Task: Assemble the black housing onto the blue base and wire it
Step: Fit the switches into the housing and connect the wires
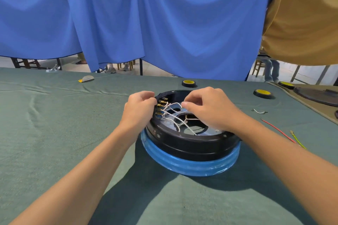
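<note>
While your left hand (pixel 140 105) curls against the far left rim of the black housing (pixel 192 142), its fingertips are bunched together at the row of brass terminals (pixel 161 105); whether they grip a terminal or a wire end you cannot tell from here. Your right hand (pixel 210 107) reaches over the housing from the right, thumb and forefinger pinched on a white wire (pixel 173 103) that loops toward those terminals. More white wires (pixel 180 124) trail across the open middle of the housing. The housing sits on the blue base (pixel 192 167), which shows as a ring beneath it, and both rest on the green cloth (pixel 54 133) covering the table, near the middle. To the right on the cloth lie a red wire (pixel 276 129), a yellow-green wire (pixel 297 139) and a short white wire (pixel 259 112). Farther off sit two tape rolls (pixel 189 83) (pixel 263 93) with yellow centres. On the far left are clear safety glasses (pixel 53 69). A blue curtain (pixel 146 14) hangs behind the table.
</note>
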### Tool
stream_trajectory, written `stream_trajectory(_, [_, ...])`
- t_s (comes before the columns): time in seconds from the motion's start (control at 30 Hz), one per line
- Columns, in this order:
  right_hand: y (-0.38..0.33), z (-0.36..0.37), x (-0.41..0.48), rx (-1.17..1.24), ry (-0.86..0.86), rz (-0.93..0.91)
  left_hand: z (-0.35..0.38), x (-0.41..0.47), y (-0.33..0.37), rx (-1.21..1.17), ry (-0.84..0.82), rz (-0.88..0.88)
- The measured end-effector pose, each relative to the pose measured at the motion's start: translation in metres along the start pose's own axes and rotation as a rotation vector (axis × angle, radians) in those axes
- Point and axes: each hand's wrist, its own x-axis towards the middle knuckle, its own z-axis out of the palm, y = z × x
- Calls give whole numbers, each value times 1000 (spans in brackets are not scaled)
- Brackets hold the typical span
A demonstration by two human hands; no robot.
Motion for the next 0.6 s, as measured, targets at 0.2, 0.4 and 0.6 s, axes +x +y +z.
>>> stream_trajectory(0.2, [45, -23, -25, -62, 287, 4, 28, -21, 38, 729, -54, 444])
stream_trajectory(0.4, [126, -43, -31, -58, 328, 351, 90, -32, 72, 957, -259, 626])
stream_trajectory(0.6, [184, -51, -32, -243, 130, 520, 142, -22, 89, 856, -357, 642])
